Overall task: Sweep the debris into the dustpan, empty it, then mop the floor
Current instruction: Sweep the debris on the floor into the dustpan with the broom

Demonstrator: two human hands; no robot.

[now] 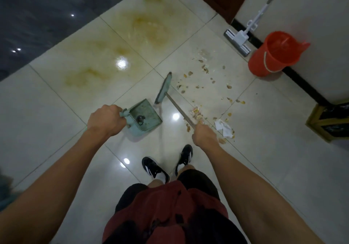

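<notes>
My left hand (106, 120) grips the handle of a pale green dustpan (146, 116), which hangs tilted just above the tiled floor. My right hand (204, 133) grips the metal stick of a broom (164, 88), whose green head rests on the tiles just beyond the pan's mouth. Debris (204, 79) of brown scraps lies scattered to the right of the broom head. Crumpled white paper (223, 127) lies beside my right hand. A flat mop (238, 41) leans against the wall at the upper right.
An orange bucket (272, 55) lined with a bag stands by the wall next to the mop. A yellowish stain (147, 25) spreads over the tiles ahead. A dark, gold-framed bin (330, 121) sits at the right edge. My shoes (154, 169) stand below the pan.
</notes>
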